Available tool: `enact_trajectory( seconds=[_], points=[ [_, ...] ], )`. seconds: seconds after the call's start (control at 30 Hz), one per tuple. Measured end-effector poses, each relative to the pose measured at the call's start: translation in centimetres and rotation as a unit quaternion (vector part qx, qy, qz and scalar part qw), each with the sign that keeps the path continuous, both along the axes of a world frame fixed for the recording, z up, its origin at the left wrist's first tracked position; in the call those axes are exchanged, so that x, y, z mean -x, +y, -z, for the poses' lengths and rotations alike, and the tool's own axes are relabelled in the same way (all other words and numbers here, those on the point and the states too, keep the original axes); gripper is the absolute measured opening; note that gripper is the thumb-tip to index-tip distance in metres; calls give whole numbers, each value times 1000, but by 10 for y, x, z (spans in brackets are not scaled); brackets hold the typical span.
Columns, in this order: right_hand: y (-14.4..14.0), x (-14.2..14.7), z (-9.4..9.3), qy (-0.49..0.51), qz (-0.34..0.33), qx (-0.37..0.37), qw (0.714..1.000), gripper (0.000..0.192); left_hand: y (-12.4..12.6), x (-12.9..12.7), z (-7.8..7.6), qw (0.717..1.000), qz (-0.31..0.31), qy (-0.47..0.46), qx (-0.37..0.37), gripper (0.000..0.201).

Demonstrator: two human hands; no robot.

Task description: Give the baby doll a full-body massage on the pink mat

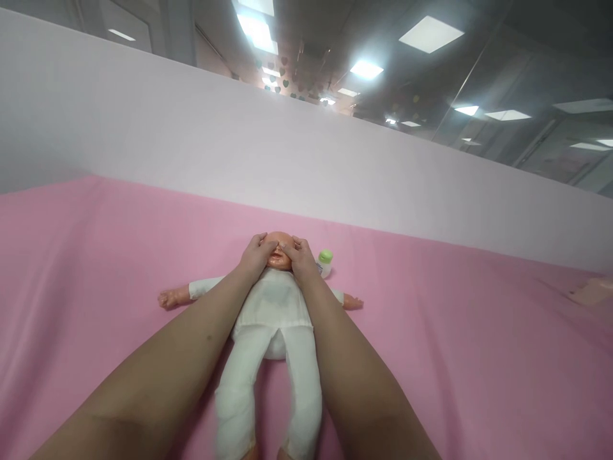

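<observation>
A baby doll (pixel 275 300) in white cloth lies on its back, its head away from me and its arms spread out. My left hand (pixel 256 257) cups the left side of the doll's head (pixel 279 257), thumb resting on the face near the eye. On the other side, my right hand (pixel 303 260) is wrapped round the head in the same way, its thumb also on the face. The thumbs cover the doll's eyes, while its mouth stays visible. Just right of my right hand stands a small clear bottle (pixel 325 263) with a green cap.
A pink sheet (pixel 393 306) with some creases covers the surface under the doll. Behind it rises a low white wall (pixel 287 160), with glass above showing ceiling lights. A pale object (pixel 594 291), too blurred to name, lies at the far right.
</observation>
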State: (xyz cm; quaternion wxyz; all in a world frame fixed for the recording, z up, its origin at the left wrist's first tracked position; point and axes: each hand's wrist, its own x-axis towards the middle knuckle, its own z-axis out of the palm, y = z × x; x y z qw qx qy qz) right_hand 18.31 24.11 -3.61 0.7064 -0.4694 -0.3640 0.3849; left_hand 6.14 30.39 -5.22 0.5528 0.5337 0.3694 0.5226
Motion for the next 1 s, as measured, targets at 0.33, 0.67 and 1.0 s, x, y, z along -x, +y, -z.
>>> enact_trajectory(
  seconds=[0.33, 0.67, 1.0],
  points=[
    [14, -9, 10, -102, 68, 35, 992, 52, 3, -5, -5, 998, 1, -31, 56, 50],
    [13, -10, 17, -15, 26, -35, 999, 42, -10, 3, -14, 992, 41, -88, 84, 47],
    [10, -13, 12, -112, 50, 44, 991, 64, 0, 2, -10, 998, 9, 41, 56, 62]
  ],
)
